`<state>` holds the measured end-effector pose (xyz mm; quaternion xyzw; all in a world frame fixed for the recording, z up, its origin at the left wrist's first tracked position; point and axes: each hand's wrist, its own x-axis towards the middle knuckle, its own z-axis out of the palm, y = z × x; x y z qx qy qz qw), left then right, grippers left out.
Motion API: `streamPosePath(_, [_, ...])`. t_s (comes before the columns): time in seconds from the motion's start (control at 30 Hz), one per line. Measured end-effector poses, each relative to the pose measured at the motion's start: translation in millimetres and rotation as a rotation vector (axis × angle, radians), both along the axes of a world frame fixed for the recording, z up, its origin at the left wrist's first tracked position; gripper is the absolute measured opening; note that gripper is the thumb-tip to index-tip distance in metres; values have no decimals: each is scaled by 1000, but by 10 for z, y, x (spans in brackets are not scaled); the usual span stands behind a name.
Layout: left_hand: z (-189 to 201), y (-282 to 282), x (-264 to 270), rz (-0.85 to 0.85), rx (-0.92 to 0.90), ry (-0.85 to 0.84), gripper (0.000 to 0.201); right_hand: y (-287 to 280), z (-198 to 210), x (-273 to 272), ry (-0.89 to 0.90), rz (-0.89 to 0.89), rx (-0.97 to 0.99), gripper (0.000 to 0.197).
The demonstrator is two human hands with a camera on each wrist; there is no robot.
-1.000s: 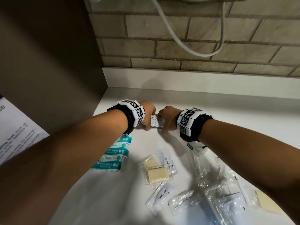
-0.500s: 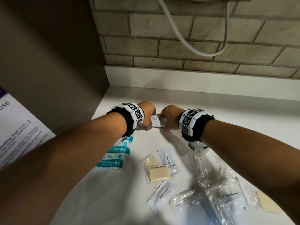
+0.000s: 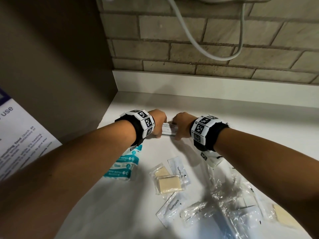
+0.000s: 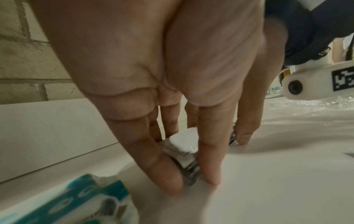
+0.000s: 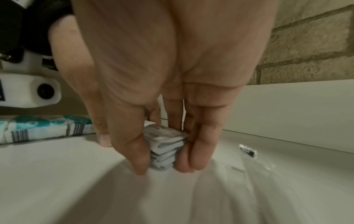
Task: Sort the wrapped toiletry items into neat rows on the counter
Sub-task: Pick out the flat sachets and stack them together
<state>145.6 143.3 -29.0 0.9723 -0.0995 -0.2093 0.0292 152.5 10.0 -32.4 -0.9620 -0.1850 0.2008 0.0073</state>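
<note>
A small stack of white shampoo and conditioner sachets point(image 3: 168, 129) stands on the white counter point(image 3: 233, 118) near the back left corner. My left hand point(image 3: 159, 133) pinches its left end between thumb and fingers, fingertips on the counter point(image 4: 249, 181). My right hand point(image 3: 178, 133) pinches the right end the same way. The left wrist view shows the stack point(image 4: 184, 145) inside my left hand point(image 4: 189, 180). In the right wrist view the stack point(image 5: 164, 145) sits between thumb and fingers of my right hand point(image 5: 162, 169).
Teal wet wipes packs point(image 3: 124, 164) lie under my left forearm. Nearer me lie wrapped soap bars point(image 3: 170, 184), two toothpaste sachets point(image 3: 174, 207) and crinkled clear wrappers point(image 3: 229, 195). A white upstand and brick wall close the back; a brown wall stands left.
Both hands stay clamped on the sachet stack in the same spot. Only the head view has shifted slightly.
</note>
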Motion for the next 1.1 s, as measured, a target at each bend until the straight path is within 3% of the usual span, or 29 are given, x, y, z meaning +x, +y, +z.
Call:
streamPosePath(0.67, [-52, -13, -134, -19, 4, -63, 47, -73, -47, -156, -41, 9, 65, 42])
streamPosePath(0.83, [16, 5, -140, 0, 18, -41, 66, -134, 39, -180, 0, 0, 116, 64])
streamPosePath(0.93, [150, 2, -138, -3, 57, -68, 75, -325, 280, -218, -63, -4, 250, 70])
streamPosePath(1.1, [473, -420, -142, -116, 26, -204, 55, -1115, 607, -394, -104, -131, 355, 49])
